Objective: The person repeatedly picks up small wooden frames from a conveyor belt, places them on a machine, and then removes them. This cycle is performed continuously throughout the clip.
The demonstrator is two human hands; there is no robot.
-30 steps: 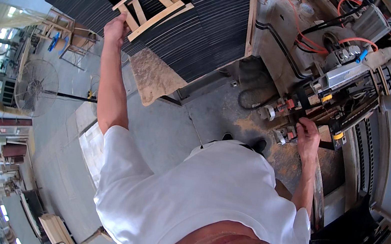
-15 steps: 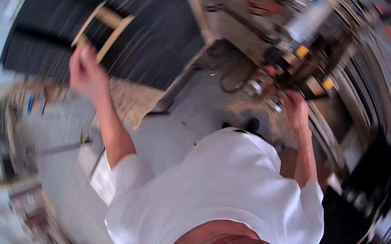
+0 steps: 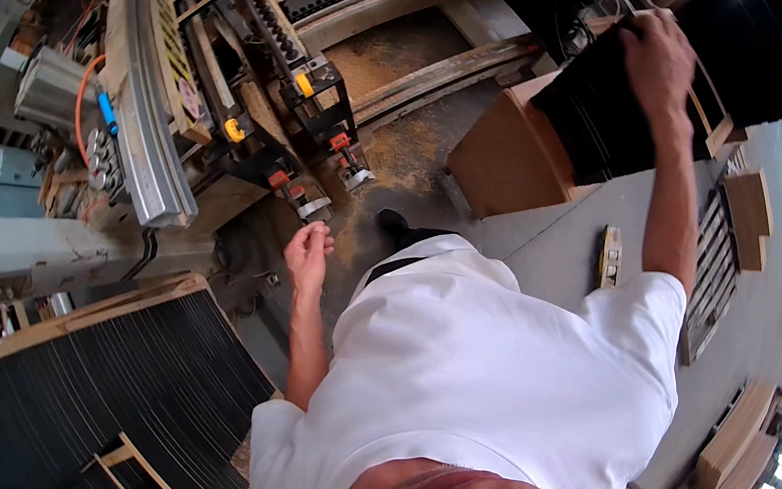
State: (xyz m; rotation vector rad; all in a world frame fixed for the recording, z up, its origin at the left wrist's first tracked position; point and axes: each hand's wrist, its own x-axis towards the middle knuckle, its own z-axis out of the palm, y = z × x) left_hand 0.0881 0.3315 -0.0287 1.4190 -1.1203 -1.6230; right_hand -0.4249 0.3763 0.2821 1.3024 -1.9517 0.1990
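Note:
My left hand [image 3: 310, 258] hangs in front of a machine [image 3: 151, 123] with metal rails, its fingers curled and pressed together. Nothing shows between them. Just above that hand is the end of a machine arm with a pale round foot [image 3: 314, 208]. At the far right, my right hand [image 3: 662, 68] reaches over a black panel [image 3: 588, 112], its fingers bent down at the upper edge. The fingertips are partly hidden against the dark surface. A brown board-like side [image 3: 510, 156] stands beside the black panel.
At lower left lies a stack of black panels [image 3: 87, 381], with a small wooden frame [image 3: 117, 455] on it. A yellow tool-like object [image 3: 609, 257] and a slatted pallet [image 3: 712, 262] are on the floor at right. Boards [image 3: 736, 438] are stacked farther right. Sawdust [image 3: 396, 144] covers floor by the machine.
My view has swung round: the machine went from right to left, the panel stack to lower left. My left hand left the wooden frame; my right hand moved from the machine to the black panel.

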